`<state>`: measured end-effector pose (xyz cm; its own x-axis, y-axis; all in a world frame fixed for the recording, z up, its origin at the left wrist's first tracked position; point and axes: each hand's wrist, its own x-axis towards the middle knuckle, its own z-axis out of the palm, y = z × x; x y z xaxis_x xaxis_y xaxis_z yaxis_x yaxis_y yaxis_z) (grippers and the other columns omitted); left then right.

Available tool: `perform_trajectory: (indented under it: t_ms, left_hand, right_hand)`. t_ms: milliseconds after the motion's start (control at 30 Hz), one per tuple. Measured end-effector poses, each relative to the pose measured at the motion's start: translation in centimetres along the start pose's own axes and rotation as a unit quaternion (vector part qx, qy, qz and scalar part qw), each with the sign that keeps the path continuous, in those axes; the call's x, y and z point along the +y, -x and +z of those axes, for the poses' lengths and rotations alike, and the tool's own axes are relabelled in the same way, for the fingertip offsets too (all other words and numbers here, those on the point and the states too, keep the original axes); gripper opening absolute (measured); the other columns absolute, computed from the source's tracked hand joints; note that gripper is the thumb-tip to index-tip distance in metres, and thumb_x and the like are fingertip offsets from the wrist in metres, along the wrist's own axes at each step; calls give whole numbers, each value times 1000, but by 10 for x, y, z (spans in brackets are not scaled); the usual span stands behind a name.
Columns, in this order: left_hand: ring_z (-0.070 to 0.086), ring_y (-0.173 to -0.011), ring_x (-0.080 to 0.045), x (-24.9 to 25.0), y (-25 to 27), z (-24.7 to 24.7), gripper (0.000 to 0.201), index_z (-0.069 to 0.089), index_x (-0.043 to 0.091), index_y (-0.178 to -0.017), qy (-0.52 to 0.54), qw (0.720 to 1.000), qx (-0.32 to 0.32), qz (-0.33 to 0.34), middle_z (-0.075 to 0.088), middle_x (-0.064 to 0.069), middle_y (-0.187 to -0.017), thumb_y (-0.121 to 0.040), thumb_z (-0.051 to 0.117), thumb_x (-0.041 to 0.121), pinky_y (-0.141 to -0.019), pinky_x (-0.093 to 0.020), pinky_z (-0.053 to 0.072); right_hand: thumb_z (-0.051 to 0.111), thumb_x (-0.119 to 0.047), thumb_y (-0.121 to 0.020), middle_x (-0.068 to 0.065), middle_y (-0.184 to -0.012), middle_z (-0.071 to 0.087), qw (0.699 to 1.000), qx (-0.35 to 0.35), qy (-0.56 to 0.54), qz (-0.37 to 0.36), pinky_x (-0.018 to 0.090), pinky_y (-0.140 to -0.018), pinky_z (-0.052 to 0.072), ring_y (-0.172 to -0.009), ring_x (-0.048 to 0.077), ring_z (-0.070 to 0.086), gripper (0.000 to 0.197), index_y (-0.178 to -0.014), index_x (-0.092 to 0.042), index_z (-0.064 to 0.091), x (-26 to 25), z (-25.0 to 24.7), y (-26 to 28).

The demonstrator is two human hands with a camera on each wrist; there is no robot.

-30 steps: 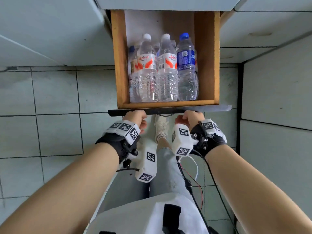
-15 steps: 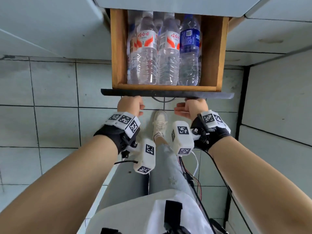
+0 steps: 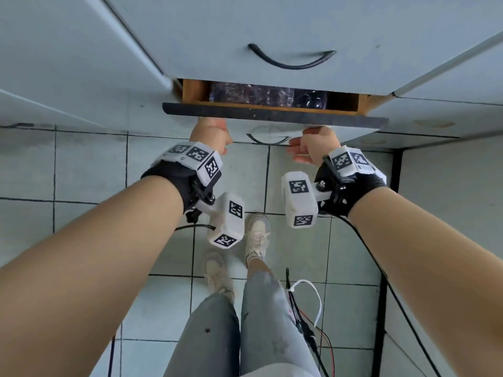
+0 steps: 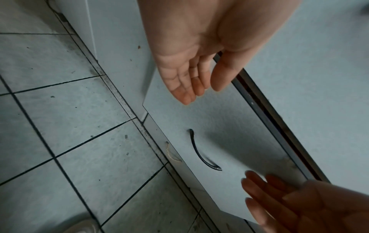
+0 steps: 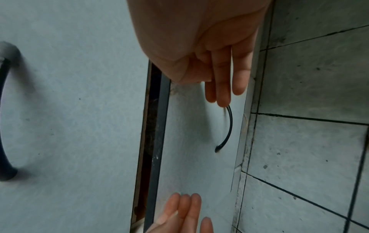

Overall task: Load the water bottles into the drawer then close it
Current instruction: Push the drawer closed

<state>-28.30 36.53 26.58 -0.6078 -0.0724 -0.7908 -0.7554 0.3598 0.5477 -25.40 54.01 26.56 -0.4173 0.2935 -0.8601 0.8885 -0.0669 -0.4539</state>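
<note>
The wooden drawer (image 3: 272, 115) stands almost shut, with only a narrow gap left under the cabinet front above. The bottoms of the clear water bottles (image 3: 253, 93) show in that gap. Both hands press flat on the pale drawer front (image 4: 229, 134), one on each side of its curved black handle (image 4: 199, 151). My left hand (image 3: 211, 133) is on the left part with straight fingers (image 4: 187, 88). My right hand (image 3: 313, 144) is on the right part, fingers (image 5: 221, 88) straight by the handle (image 5: 227, 129). Neither hand holds anything.
Above the gap is another drawer front with a black handle (image 3: 291, 59). Pale cabinet panels flank the drawer on both sides. My legs and light shoes (image 3: 257, 232) stand on the tiled floor (image 3: 81, 172) below, with cables (image 3: 307, 308) hanging by the right leg.
The drawer has slid far into the cabinet, from wide open with the bottles in full view to a narrow gap. Both hands moved forward with its front panel.
</note>
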Motion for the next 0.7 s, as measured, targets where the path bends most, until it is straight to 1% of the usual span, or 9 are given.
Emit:
perform_trajectory:
  t_ms: [67, 133, 233, 300, 367, 467, 533, 600, 700]
  left_hand:
    - [46, -65, -8, 11, -10, -1, 41, 38, 27, -66, -2, 1000, -13, -6, 42, 8, -72, -87, 45, -8, -62, -18, 45]
    - [44, -62, -4, 23, -21, -3, 41, 37, 26, -66, -9, 1000, -4, 2, 42, 9, -72, -88, 43, -7, -55, -14, 45]
    - [48, -66, -6, 39, -29, -7, 25, 39, 3, -67, 50, 998, 21, -9, 46, 7, -75, -90, 44, -4, -56, -13, 45]
    - [51, -71, -17, 39, -38, -7, 19, 47, -1, -69, 54, 998, 15, -5, 48, -2, -77, -88, 46, -6, -68, -23, 44]
    - [43, -62, -17, 38, -37, -1, 36, 45, 14, -60, 41, 999, 13, 3, 42, -6, -74, -83, 45, -14, -71, -28, 41]
    - [44, -61, -12, 34, -39, 4, 36, 48, 19, -66, 11, 999, 35, 15, 45, -9, -93, -82, 46, -13, -76, -36, 45]
    - [50, -68, -13, 35, -33, 6, 25, 59, 15, -89, 40, 999, 31, 21, 48, -8, -104, -83, 50, -8, -78, -35, 50]
    - [56, -86, -18, 33, -27, 8, 39, 53, 10, -120, 70, 997, 41, 19, 51, -7, -111, -83, 53, -3, -71, -30, 51]
    - [59, -89, -18, 27, -8, 5, 39, 50, 9, -124, 121, 992, 26, 15, 55, -7, -103, -86, 49, 0, -62, -24, 48]
  right_hand:
    - [35, 6, -90, 5, -74, 58, 1000, -3, 15, -13, 26, -57, 49, -58, 16, 57, 37, -124, -5, 42, -12, -2, -7]
    - [33, 5, -92, 6, -74, 57, 1000, -5, 16, -24, 25, -54, 46, -52, 16, 56, 34, -122, -5, 44, -26, -2, -13]
    - [32, 6, -91, 4, -68, 54, 999, -3, 27, -37, 21, -46, 44, -29, 6, 55, 22, -79, -5, 47, -43, -2, -21]
    - [32, 8, -89, 4, -66, 53, 999, 9, 25, -32, 23, -48, 43, -35, 8, 57, 27, -68, -7, 42, -46, -1, -26]
    - [34, 9, -89, 5, -73, 55, 999, 5, 22, -28, 24, -51, 43, -51, 14, 56, 17, -88, -4, 45, -44, -1, -27]
    - [40, 4, -88, 7, -93, 59, 998, -2, 31, -48, 23, -54, 45, -58, 12, 56, 36, -123, -6, 41, -36, -3, -31]
    - [43, -1, -88, 7, -98, 59, 997, 1, 44, -59, 23, -54, 46, -60, 11, 57, 42, -128, -8, 40, -33, -5, -28]
    - [46, -2, -87, 5, -86, 61, 996, -3, 56, -62, 22, -53, 46, -61, 13, 57, 44, -130, -11, 40, -31, -6, -23]
    - [47, -3, -86, 8, -90, 60, 994, -19, 70, -83, 22, -57, 46, -74, 18, 58, 44, -129, -13, 45, -31, -6, -5]
